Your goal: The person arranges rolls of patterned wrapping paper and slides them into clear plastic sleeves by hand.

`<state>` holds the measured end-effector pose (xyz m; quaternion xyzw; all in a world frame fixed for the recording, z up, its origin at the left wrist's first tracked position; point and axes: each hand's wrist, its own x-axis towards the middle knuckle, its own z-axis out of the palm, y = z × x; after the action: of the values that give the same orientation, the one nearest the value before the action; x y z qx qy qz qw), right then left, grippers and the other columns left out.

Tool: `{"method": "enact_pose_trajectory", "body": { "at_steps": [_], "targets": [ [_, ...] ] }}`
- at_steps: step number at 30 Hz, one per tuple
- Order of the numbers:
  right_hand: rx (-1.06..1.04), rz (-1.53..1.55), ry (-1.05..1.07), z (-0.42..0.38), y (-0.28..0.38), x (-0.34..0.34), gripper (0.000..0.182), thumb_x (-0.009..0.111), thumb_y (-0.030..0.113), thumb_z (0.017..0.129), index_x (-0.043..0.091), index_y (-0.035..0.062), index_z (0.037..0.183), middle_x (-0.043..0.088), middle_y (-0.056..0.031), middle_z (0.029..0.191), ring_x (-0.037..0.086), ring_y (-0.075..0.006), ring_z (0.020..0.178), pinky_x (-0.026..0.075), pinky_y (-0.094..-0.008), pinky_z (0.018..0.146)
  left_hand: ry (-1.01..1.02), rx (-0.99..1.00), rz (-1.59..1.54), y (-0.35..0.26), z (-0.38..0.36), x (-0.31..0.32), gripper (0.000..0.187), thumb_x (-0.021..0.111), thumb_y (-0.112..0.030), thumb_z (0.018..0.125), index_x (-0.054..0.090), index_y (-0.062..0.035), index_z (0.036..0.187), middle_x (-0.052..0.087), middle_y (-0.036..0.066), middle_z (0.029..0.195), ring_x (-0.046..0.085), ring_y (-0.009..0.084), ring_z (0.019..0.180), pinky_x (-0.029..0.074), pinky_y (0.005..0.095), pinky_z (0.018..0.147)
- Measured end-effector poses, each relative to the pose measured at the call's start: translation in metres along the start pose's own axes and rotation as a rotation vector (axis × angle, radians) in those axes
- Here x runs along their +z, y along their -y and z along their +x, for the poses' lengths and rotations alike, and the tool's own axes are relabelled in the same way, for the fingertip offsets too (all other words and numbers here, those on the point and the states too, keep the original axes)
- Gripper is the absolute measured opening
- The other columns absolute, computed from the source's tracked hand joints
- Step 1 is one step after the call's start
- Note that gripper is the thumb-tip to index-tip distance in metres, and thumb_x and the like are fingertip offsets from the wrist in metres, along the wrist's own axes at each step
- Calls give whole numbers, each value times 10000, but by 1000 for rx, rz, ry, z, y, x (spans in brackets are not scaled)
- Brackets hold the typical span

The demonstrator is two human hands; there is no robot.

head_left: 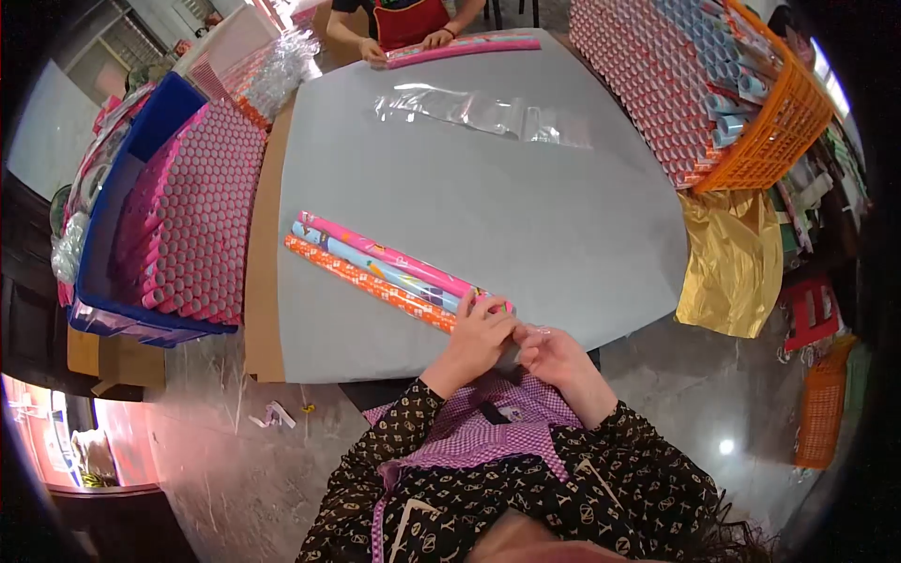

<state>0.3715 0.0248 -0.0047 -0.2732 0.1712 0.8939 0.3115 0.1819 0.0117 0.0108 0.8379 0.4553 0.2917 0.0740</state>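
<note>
Three patterned rolls of wrapping paper lie side by side on the grey table: a pink roll [394,255], a light blue roll [375,269] and an orange roll [361,280]. They look glossy, as if inside a clear sleeve. My left hand [477,333] is closed over their near right end. Just past that end, my right hand [556,360] pinches a bit of clear plastic [535,330], its fingertips close to my left hand. The roll ends are partly hidden by my fingers.
Clear plastic sleeves [469,111] lie across the grey table [563,216]. A co-worker [413,23] handles a pink roll [465,49] at the far edge. A blue crate [103,225] of pink rolls stands left; an orange basket [774,122] with stacked rolls and gold sheet [730,263] are right.
</note>
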Motion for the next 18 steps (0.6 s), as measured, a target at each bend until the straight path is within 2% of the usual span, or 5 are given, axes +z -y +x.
{"method": "enact_pose_trajectory", "body": {
  "at_steps": [7,10,11,13,18],
  "targets": [
    [-281,-353,2,-36,-17,19,305,485,118,978,506,-5,1257,661,-161,1104,590,-147,669,469,-296,599,-79,-84,-47,-1,2,6,128,665,-103,747,632,-131,868,664,-4,974,554,239,1119,305,535,1073],
    [-832,-1052,120,-46,-37,20,534,510,29,941,365,15,1454,607,-203,1242,638,-213,917,528,-370,778,-113,-119,-78,-3,2,3,95,665,-129,759,633,-114,847,657,17,950,553,246,1129,304,548,1086],
    [-794,-1081,124,-43,-31,17,534,510,29,941,365,15,1454,607,-203,1242,638,-213,917,528,-370,778,-111,-108,-101,-3,1,2,73,663,-144,762,633,-111,819,656,23,935,554,247,1133,299,565,1094],
    [-1492,-2278,370,-31,-18,19,541,549,-20,894,408,-10,1415,592,-232,1242,639,-290,919,526,-378,822,-125,-130,-91,-1,-1,4,72,665,-149,763,633,-110,814,648,15,917,552,245,1133,307,559,1089],
    [-1326,-2164,86,-17,-15,17,333,594,-27,865,579,1,1197,622,-177,1004,605,-295,826,493,-383,735,-111,-97,-91,-4,-1,2,158,658,-149,783,645,-91,930,652,21,962,552,244,1146,301,535,1099]
  ]
}}
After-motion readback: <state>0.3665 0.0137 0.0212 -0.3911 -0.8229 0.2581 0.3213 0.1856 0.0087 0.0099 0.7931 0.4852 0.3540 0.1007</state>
